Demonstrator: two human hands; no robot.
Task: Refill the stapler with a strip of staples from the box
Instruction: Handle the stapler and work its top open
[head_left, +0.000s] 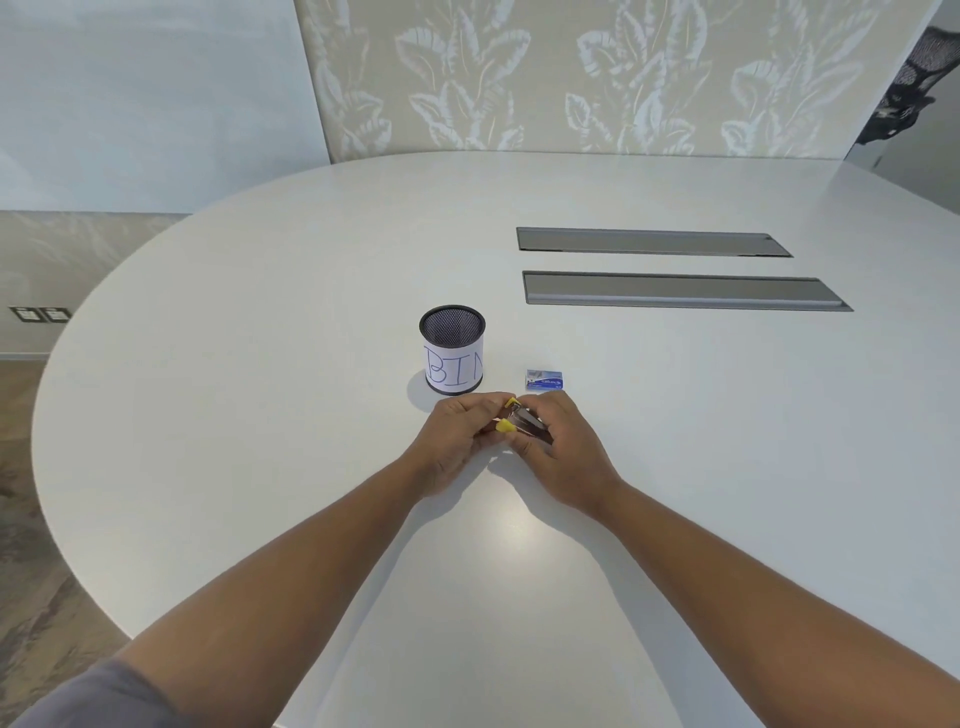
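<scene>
Both hands, left (457, 441) and right (558, 447), closed around the stapler (522, 422) between them. I saw the staple box (544, 379) lying just beyond my right fingers on the surface (260, 415).

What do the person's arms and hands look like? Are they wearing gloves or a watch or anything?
No gloves: the left hand and the right hand are both bare. No watch, bracelet or ring shows on the wrists or fingers. Both forearms are bare too. The only clothing in sight is a grey short sleeve at the top of the left arm, in the bottom corner of the picture.
</scene>
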